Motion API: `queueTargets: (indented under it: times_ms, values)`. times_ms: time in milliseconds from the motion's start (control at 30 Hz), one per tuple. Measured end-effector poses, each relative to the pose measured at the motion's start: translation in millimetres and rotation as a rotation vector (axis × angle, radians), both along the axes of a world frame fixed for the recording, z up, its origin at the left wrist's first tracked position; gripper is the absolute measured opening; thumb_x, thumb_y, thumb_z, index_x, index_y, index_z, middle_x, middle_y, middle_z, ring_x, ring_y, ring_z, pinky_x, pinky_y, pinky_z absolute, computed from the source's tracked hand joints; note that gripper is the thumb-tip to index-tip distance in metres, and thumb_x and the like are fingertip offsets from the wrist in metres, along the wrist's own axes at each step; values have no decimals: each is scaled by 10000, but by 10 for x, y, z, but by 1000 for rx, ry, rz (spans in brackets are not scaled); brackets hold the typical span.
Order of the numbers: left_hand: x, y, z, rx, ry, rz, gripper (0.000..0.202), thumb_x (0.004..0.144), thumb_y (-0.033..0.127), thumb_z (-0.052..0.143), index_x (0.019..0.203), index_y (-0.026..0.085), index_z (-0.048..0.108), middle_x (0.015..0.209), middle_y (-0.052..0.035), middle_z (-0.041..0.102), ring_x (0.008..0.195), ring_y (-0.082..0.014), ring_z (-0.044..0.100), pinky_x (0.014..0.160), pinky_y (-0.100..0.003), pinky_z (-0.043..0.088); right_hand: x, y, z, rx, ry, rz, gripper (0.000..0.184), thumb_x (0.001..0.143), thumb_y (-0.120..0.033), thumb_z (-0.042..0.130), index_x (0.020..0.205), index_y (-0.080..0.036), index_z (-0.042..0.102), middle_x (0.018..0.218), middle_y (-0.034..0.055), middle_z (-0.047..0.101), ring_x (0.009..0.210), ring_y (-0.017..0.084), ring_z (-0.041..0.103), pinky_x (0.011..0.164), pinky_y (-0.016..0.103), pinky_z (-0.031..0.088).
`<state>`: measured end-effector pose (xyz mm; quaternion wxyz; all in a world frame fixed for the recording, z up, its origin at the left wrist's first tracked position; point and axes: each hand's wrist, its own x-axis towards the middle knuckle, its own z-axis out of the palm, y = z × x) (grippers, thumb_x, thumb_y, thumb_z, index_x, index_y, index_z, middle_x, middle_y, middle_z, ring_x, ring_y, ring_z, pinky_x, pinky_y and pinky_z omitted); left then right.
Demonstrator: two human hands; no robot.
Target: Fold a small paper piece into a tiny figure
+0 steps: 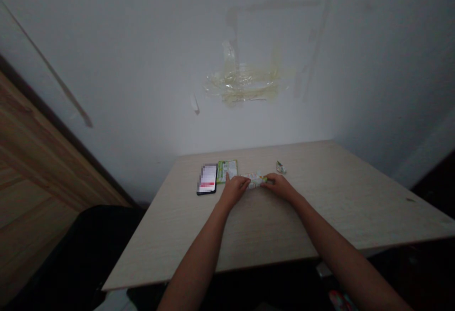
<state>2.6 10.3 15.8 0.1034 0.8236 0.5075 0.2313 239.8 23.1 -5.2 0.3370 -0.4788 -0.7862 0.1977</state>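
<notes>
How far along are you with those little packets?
Looks done: a flat green packet lies beside the phone. In hand: the left hand and right hand hold a rolled white-and-green packet between them. Left: a small crumpled green-and-white scrap sits apart on the table.

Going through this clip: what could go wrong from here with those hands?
The rolled white-and-green packet, held between the left hand and right hand, might slip or spring open. The left hand sits close to the black smartphone and could knock it. The small crumpled green-and-white scrap, near the right hand on the pale wood-grain table, could get brushed aside.
</notes>
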Motion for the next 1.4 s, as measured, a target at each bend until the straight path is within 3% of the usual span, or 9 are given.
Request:
queueTargets:
  times_ms: [167, 267, 333, 433, 600, 867, 1167, 1300, 1400]
  values:
    - [60, -60, 23, -7, -61, 3, 371, 985, 455, 404, 1239, 282, 613, 1225, -40, 693, 1171, -202, 596, 1201, -535, 22, -72, -29, 17, 7, 56, -91, 250, 836, -412, 617, 782, -170, 651, 715, 20, 633, 682, 176, 575, 637, 278, 434]
    - [93, -86, 33, 40, -22, 7, 395, 952, 418, 494, 1328, 301, 519, 1315, -45, 623, 1245, -201, 533, 1198, -513, 105, -115, -31, -24, 39, 108, -130, 247, 828, -381, 618, 954, -170, 643, 783, 17, 628, 707, 172, 565, 666, 284, 442]
    - [111, -86, 23, 70, 12, 0, 394, 934, 366, 539, 1321, 298, 510, 1312, -49, 602, 1255, -200, 516, 1184, -506, 160, -141, -25, -60, 46, 133, -180, 355, 817, -350, 626, 1119, -165, 597, 790, 11, 611, 717, 177, 566, 685, 294, 453]
    - [126, -68, -18, 85, 37, 0, 296, 926, 323, 558, 1220, 291, 571, 1258, -33, 607, 1213, -191, 534, 1167, -519, 191, -170, -15, -97, 88, 85, -214, 367, 811, -304, 632, 1147, -170, 567, 806, 18, 597, 769, 193, 566, 724, 309, 458]
    - [115, -53, -73, 78, 67, 13, 168, 929, 344, 555, 1024, 298, 686, 1247, -13, 640, 1205, -216, 515, 1153, -619, 126, -163, -8, -96, 202, -11, -149, 194, 828, -282, 639, 993, -184, 616, 947, 76, 621, 932, 232, 557, 864, 369, 452]
    - [82, -48, -85, 60, 85, 12, 187, 931, 381, 556, 1009, 320, 715, 1228, -1, 687, 1318, -267, 433, 1102, -745, 19, -93, 22, -112, 288, -57, -39, 119, 851, -266, 641, 880, -197, 734, 991, 98, 618, 972, 236, 553, 921, 418, 447]
    - [117, -71, -99, 139, 156, 54, 251, 946, 403, 523, 1125, 353, 692, 1214, -30, 661, 1260, -274, 448, 1094, -756, 60, -113, -26, -50, 324, -100, 23, 175, 846, -195, 641, 965, -227, 766, 960, 88, 642, 934, 220, 565, 870, 382, 466]
    - [136, -74, -105, 120, 154, 51, 279, 955, 419, 502, 1164, 349, 674, 1168, -39, 658, 1203, -255, 477, 1095, -742, 116, -115, -18, -64, 289, -90, 30, 190, 854, -201, 630, 993, -214, 759, 964, 88, 663, 933, 217, 584, 865, 374, 478]
    - [132, -69, -102, 89, 113, 34, 262, 948, 419, 517, 1140, 352, 684, 1128, -25, 678, 1209, -249, 479, 1101, -740, 87, -102, -1, -83, 252, -59, 8, 199, 864, -224, 618, 1009, -203, 752, 1005, 96, 682, 968, 224, 602, 903, 387, 484]
